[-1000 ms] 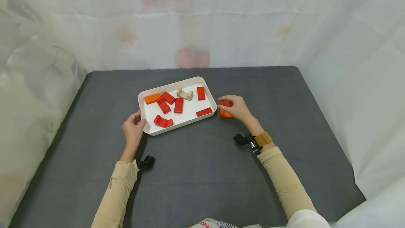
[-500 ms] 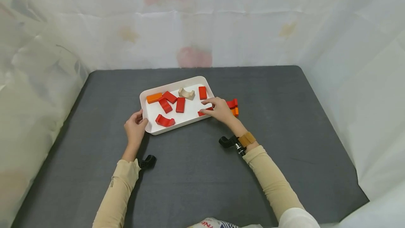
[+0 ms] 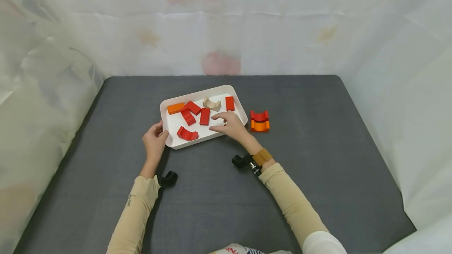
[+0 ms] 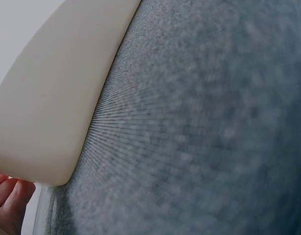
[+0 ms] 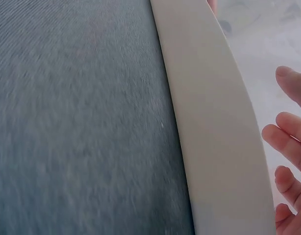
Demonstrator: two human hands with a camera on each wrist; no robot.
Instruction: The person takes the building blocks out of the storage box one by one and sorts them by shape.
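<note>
Beige long sleeves (image 3: 289,203) — tan wrist strap (image 3: 261,156), black wrist-mounted cameras (image 3: 167,179)

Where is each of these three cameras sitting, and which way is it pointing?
Head: worn on the head, looking forward and down at the grey table, white tray of blocks, both hands and sleeves.
Left wrist: low beside the left hand, facing the tray's outer wall; only fingertips show.
Right wrist: low by the right hand, looking along the tray's rim; fingers show.
Shared: both wrist views show the tray wall and table cloth.
</note>
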